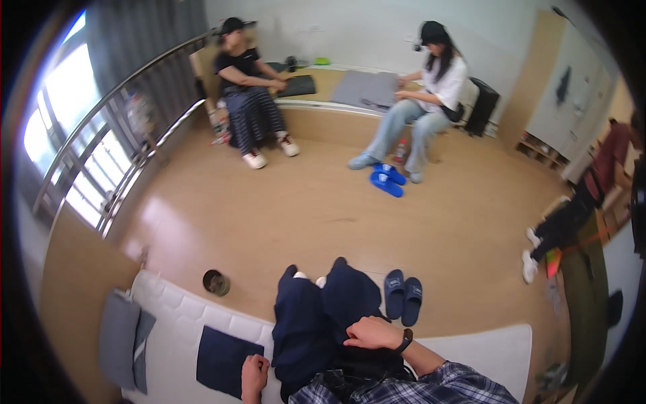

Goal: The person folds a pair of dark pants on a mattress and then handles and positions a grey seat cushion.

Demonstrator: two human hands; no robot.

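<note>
My left hand [255,372] rests with curled fingers at the right edge of a folded navy cloth [222,359] on a white quilted mattress [169,308]. I see nothing in its fingers. Above my lap, my right hand [371,333] is bent at the wrist, over the thigh of my dark navy trousers [303,328]. Its fingertips and palm are turned away, so whether it holds anything is hidden. A black wristband [405,341] sits on that wrist, below a plaid sleeve [454,384].
Dark slippers [402,298] and a round container [216,283] stand on the floor. A folded grey pillow or bedding [121,338] lies left. Opposite, two people sit on a bed [328,108]; blue slippers [387,180] lie before one. Another person [590,192] bends at right. A metal railing [121,91] runs left.
</note>
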